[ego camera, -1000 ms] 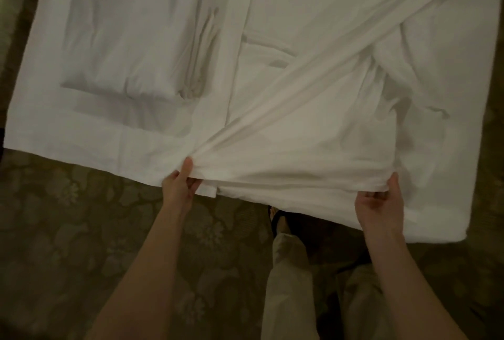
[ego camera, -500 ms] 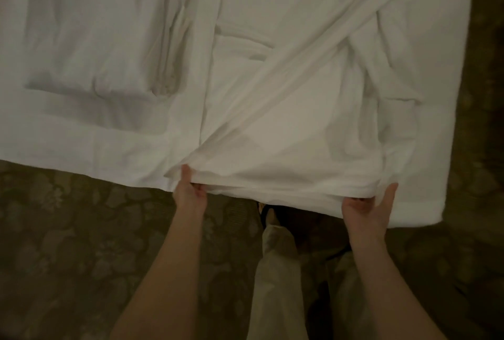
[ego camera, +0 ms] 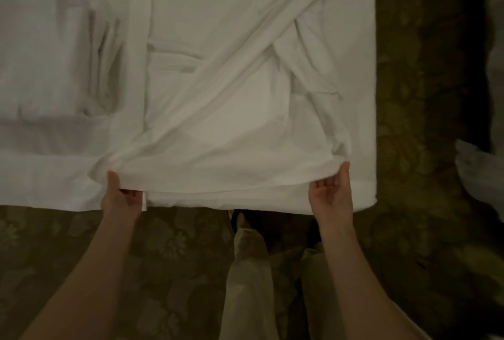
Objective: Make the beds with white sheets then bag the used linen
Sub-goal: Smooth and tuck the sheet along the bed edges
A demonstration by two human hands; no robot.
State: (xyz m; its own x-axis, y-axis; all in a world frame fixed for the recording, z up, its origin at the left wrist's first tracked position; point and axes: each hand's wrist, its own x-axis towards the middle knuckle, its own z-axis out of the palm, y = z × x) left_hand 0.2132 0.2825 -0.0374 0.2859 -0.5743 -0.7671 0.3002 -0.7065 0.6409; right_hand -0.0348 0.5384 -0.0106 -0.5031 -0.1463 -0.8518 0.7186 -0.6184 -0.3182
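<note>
Both hands pinching the near hem of a white sheet at the foot of the bed.

Left hand [ego camera: 120,198] and right hand [ego camera: 331,192] each grip the white sheet's [ego camera: 218,165] edge, thumbs on top; it lies bunched across the bed [ego camera: 365,94]. Best to lift evenly and draw it taut, clearing the diagonal fold before tucking.

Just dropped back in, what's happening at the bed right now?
A person stands at the edge of the bed, holding the near hem of a loose white sheet. The left hand and right hand each grip it, spread apart. The sheet lies rumpled, with a diagonal fold, not yet smoothed. A folded stack of white linen rests on the bed to the left.
</note>
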